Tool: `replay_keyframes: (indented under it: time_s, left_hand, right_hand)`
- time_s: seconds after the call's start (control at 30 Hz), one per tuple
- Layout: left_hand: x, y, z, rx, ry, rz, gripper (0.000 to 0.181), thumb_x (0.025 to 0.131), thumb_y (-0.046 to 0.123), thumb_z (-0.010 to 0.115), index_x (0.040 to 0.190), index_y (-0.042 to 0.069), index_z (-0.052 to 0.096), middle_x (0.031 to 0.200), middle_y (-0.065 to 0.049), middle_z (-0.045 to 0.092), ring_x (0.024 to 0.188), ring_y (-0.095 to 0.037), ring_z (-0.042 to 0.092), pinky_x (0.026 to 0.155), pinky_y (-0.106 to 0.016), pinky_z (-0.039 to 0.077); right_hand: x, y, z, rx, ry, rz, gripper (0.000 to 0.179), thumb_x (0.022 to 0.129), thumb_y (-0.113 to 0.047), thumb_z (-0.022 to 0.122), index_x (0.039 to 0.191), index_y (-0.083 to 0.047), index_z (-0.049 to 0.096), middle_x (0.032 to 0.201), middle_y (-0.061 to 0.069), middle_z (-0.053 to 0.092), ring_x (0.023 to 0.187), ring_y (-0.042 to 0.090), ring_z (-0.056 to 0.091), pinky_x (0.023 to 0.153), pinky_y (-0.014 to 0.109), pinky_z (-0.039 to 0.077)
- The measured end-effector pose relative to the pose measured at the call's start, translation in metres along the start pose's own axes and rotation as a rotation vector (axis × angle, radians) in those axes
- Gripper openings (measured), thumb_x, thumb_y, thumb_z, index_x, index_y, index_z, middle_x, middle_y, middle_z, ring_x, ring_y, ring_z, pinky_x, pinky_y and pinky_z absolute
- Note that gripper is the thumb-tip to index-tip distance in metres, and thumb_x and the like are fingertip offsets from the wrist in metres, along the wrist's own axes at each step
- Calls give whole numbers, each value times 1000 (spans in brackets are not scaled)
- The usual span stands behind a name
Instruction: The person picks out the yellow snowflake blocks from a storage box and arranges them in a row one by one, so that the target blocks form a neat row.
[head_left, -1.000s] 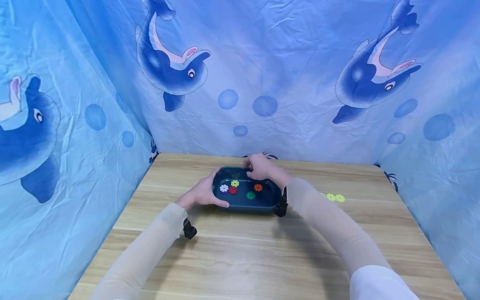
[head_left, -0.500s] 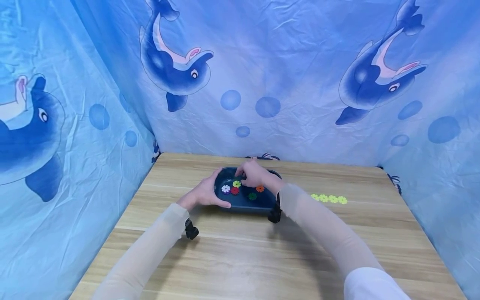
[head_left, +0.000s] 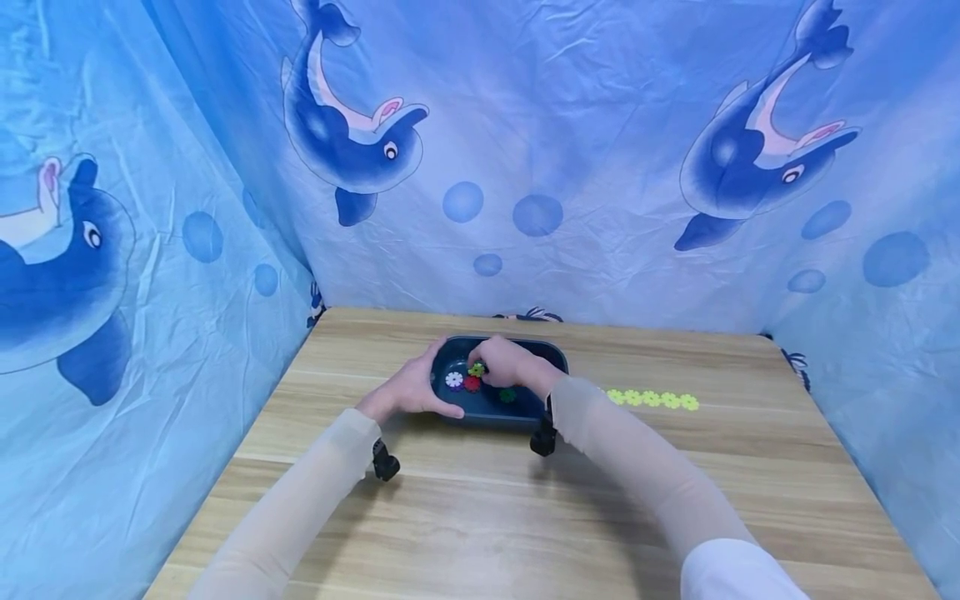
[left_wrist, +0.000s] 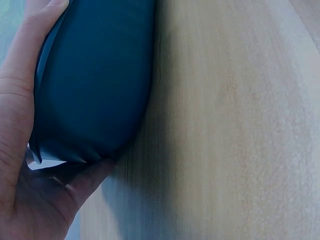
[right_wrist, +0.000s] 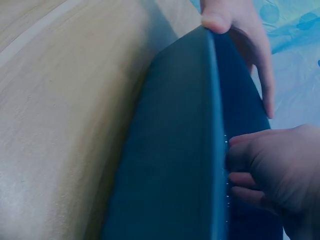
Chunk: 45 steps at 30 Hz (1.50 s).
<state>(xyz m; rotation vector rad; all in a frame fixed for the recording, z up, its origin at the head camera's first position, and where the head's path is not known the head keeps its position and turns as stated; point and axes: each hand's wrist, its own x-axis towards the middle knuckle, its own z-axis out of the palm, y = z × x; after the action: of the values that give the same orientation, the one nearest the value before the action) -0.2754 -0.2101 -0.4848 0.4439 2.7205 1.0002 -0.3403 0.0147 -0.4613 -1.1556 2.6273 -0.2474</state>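
Observation:
A dark blue rectangular basin (head_left: 495, 418) stands on the table. My left hand (head_left: 411, 385) holds its left end, thumb along the front rim and fingers round the far side; in the left wrist view the basin's side wall (left_wrist: 100, 75) fills the grip. My right hand (head_left: 512, 364) reaches inside, its curled fingers pinching a yellow-green snowflake disc (head_left: 477, 369). Beside that lie a white disc (head_left: 453, 380), a red disc (head_left: 472, 383) and a dark green disc (head_left: 507, 395). In the right wrist view, the basin wall hides the right fingertips (right_wrist: 235, 145) in part.
Right of the basin, several yellow-green discs (head_left: 651, 399) lie in a row on the wooden table (head_left: 480, 517). The right forearm (head_left: 637, 450) passes in front of the row's near end. Blue dolphin-printed cloth (head_left: 600, 275) hangs behind and along both sides.
My right hand has moved left and lower inside the basin, onto the yellow-green disc. It now covers the orange disc. More of the row at right shows. My left hand keeps its hold.

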Motion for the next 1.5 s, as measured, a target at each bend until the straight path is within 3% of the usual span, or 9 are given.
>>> replay_keyframes:
  time_s: [0.17, 0.53, 0.93, 1.17, 1.4, 1.5]
  left_hand:
    - [1, 0, 1, 4, -5, -4, 140, 72, 47, 98, 172, 12, 6, 171, -22, 35, 153, -41, 43, 126, -61, 39]
    - [1, -2, 1, 1, 1, 8, 141, 71, 46, 98, 172, 11, 6, 171, -23, 34, 154, -42, 41, 126, -61, 37]
    - [2, -2, 1, 7, 1, -9, 141, 71, 48, 98, 172, 15, 5, 171, -23, 34, 155, -43, 41, 126, -61, 37]
    - [2, 0, 1, -2, -11, -11, 142, 72, 46, 98, 172, 13, 4, 171, -22, 33, 154, -42, 42, 126, -61, 38]
    - [2, -1, 1, -23, -11, -15, 142, 72, 46, 98, 172, 12, 2, 171, -22, 34, 152, -42, 43, 125, -63, 38]
    - [2, -2, 1, -21, -8, -16, 143, 72, 47, 98, 172, 12, 2, 172, -22, 33, 153, -43, 42, 125, -63, 37]
  right_hand:
    - [-1, -2, 6, -81, -49, 40, 37, 102, -9, 69, 139, -15, 72, 144, 7, 70, 131, 20, 67, 115, 40, 54]
    - [-4, -3, 16, -176, -19, 98, 29, 104, -14, 68, 133, -11, 75, 132, 9, 70, 122, 21, 68, 111, 38, 57]
    - [-9, 2, 18, -14, 83, 117, 20, 99, -13, 77, 117, -7, 80, 125, 11, 77, 114, 23, 73, 105, 39, 61]
    - [-13, 2, 13, -25, 71, 77, 23, 96, -16, 80, 117, -7, 79, 124, 11, 77, 112, 21, 73, 102, 39, 62]
    - [-20, 5, -3, -20, 131, 32, 22, 95, -12, 80, 116, -5, 79, 120, 12, 78, 110, 25, 73, 98, 42, 63]
    - [-24, 7, -13, -20, 152, 17, 25, 95, -11, 79, 118, -3, 78, 120, 13, 77, 110, 26, 73, 103, 45, 61]
